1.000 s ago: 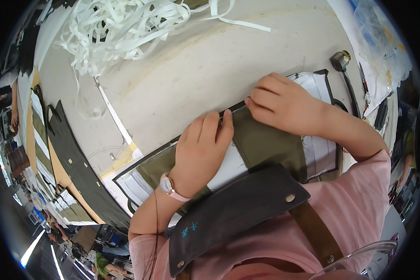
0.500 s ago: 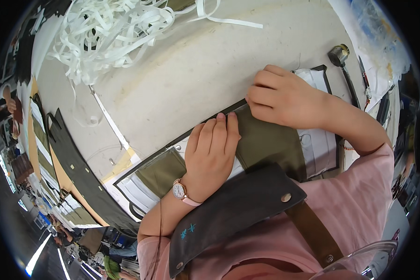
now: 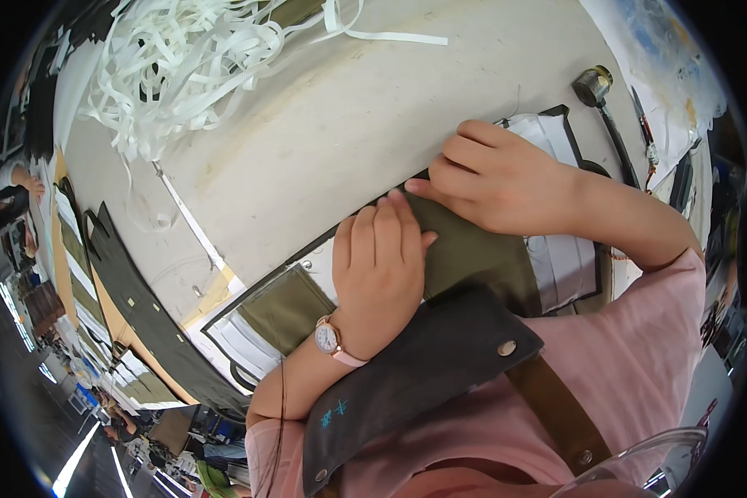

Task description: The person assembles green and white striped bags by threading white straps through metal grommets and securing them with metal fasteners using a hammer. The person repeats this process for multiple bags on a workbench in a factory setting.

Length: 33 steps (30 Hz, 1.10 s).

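Observation:
A long panel of olive and white fabric with dark edging (image 3: 481,253) lies slantwise before me. My left hand (image 3: 379,264) rests flat on its middle, palm down, fingers stretched toward the far edge. A watch (image 3: 328,336) is on that wrist. Along the same edge, just right of the left fingertips, my right hand (image 3: 502,178) has its fingers curled with a fingertip at the dark edging; the thumb is hidden and it appears to grip the edge. A round metal snap (image 3: 307,266) shows left of my left hand.
A heap of white ribbon (image 3: 191,70) lies at the far left. A hammer (image 3: 610,116) rests at the right beside a thin pointed tool (image 3: 644,129). Dark fabric strips (image 3: 141,290) lie along the left edge. Other people are visible beyond the table at the left.
My right hand has slid left along the panel's far edge, closer to my left hand. The left hand has shifted only slightly, and its thumb stands out more.

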Available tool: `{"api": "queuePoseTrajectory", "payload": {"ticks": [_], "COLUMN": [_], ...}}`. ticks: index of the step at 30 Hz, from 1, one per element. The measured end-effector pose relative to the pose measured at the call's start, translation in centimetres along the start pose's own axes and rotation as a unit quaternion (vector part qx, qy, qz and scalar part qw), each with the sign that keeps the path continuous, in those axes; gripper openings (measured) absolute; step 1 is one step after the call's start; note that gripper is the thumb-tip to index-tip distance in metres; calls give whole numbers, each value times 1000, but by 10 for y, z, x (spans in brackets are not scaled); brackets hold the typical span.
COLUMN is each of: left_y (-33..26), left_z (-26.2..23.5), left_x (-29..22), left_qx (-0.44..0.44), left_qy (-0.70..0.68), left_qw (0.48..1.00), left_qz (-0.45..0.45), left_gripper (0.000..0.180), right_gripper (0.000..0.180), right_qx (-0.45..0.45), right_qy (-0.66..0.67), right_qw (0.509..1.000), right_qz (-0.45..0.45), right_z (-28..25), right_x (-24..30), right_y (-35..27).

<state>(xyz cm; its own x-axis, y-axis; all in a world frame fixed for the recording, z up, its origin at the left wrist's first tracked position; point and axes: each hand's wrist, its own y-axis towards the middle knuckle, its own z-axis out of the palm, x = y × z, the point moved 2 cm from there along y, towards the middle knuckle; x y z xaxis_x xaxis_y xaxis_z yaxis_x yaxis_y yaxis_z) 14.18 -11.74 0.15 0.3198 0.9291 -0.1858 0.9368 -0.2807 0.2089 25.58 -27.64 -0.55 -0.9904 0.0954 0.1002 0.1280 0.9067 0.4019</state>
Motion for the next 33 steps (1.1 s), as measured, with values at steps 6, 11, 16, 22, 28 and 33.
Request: {"api": "queuePoseTrajectory", "payload": {"ticks": [6,11,16,22,28,33], "left_y": [-3,3,21,16,6,9], "left_z": [4,1,-6,-1,3,-1], "left_x": [6,3,-9,-4,4,1], "left_qx": [-3,18,70,33,18,32], "left_qy": [-20,6,39,43,-9,-4], "left_qw": [999,999,997,998,1000,999], "left_qz": [25,27,0,31,10,11], "left_gripper": [50,51,49,48,54,51], "right_gripper": [15,18,21,15,14,15], "right_qx": [65,90,93,63,75,44], "right_qy": [156,200,181,45,-32,34], "right_qw": [970,953,961,997,997,998], "right_qz": [174,210,188,24,-4,26], "right_z": [-16,-14,-14,-18,-24,-19], "right_x": [-21,-29,-27,-22,-19,-22], "right_y": [-6,-4,-3,-14,-20,-20]}}
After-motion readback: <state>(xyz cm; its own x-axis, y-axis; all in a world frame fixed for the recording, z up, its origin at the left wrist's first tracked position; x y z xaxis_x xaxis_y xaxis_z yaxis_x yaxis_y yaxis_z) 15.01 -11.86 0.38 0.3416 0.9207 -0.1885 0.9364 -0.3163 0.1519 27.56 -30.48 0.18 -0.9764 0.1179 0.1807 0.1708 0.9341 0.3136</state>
